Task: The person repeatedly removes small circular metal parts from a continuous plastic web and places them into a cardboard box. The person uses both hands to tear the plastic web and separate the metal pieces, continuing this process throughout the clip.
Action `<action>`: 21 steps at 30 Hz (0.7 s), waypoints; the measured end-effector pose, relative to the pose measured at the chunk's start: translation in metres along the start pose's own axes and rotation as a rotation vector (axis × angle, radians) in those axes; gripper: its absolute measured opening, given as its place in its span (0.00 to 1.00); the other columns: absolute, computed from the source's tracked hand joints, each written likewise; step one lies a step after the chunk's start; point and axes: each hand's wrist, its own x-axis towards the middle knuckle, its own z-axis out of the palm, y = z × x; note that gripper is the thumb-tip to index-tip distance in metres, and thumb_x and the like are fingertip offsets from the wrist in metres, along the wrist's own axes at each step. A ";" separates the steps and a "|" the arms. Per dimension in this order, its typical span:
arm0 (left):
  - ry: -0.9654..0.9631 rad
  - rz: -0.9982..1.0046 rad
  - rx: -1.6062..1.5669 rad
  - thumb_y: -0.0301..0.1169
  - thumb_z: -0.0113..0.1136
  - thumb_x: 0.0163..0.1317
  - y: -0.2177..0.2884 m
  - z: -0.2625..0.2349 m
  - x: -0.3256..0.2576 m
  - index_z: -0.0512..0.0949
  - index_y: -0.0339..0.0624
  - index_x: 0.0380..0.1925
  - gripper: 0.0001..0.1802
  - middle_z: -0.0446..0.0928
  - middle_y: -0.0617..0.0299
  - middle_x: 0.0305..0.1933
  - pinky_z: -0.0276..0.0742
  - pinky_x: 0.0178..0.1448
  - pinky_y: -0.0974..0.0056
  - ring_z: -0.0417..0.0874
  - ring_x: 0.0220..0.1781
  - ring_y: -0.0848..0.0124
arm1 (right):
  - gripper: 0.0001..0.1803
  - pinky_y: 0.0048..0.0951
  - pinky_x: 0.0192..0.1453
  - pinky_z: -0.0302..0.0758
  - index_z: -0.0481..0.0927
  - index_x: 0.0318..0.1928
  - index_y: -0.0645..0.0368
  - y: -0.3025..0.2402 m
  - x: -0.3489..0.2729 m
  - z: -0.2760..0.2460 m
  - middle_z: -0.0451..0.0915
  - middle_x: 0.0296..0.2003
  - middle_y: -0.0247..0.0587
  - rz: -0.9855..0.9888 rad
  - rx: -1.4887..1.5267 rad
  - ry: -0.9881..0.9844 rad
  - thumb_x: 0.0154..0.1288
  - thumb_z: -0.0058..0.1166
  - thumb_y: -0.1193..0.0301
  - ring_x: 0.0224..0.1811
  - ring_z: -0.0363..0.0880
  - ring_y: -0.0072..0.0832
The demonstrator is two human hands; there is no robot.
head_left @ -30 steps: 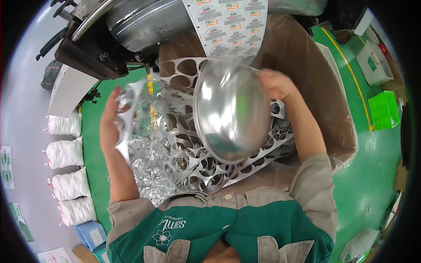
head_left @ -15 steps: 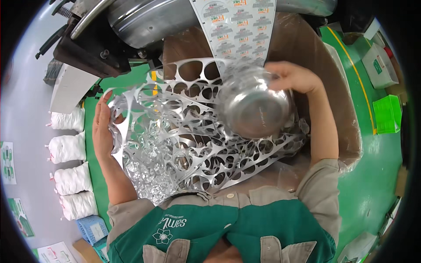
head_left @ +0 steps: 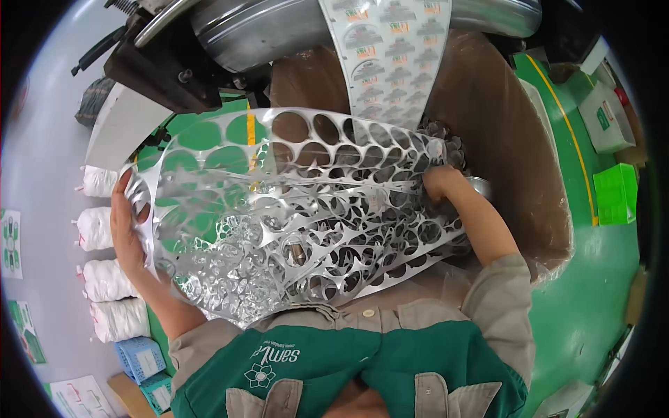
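Observation:
At the left, my left hand (head_left: 125, 226) grips the edge of a silvery sheet of foil scrap (head_left: 279, 150) punched with rows of round holes. The sheet stretches across in front of me, with more crumpled scrap bunched below it. My right hand (head_left: 444, 182) is closed and reaches down at the scrap's right end. A shiny metal bowl (head_left: 479, 186) shows only partly beside that wrist; the fingers on it are mostly hidden. Small round foil pieces (head_left: 454, 148) lie just beyond the right hand.
A printed foil web (head_left: 397, 63) hangs from a metal roller (head_left: 272, 31) at the top. Behind the scrap stands a large container lined with brown plastic (head_left: 512, 167). Stuffed white bags (head_left: 115, 279) line the left. On the right are a bright green crate (head_left: 616, 194) and a white bin (head_left: 605, 115).
My right hand has lowered the bowl from above the scrap down to its right end, where it is mostly hidden. My left hand has moved left, drawing the punched sheet wider.

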 end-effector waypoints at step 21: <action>0.253 -0.027 -0.216 0.46 0.42 0.67 -0.006 -0.011 -0.001 0.70 0.34 0.52 0.26 0.72 0.57 0.50 0.71 0.48 0.69 0.74 0.46 0.71 | 0.25 0.36 0.38 0.74 0.77 0.42 0.62 0.004 -0.032 -0.034 0.80 0.36 0.49 -0.234 0.204 0.110 0.43 0.62 0.60 0.38 0.80 0.36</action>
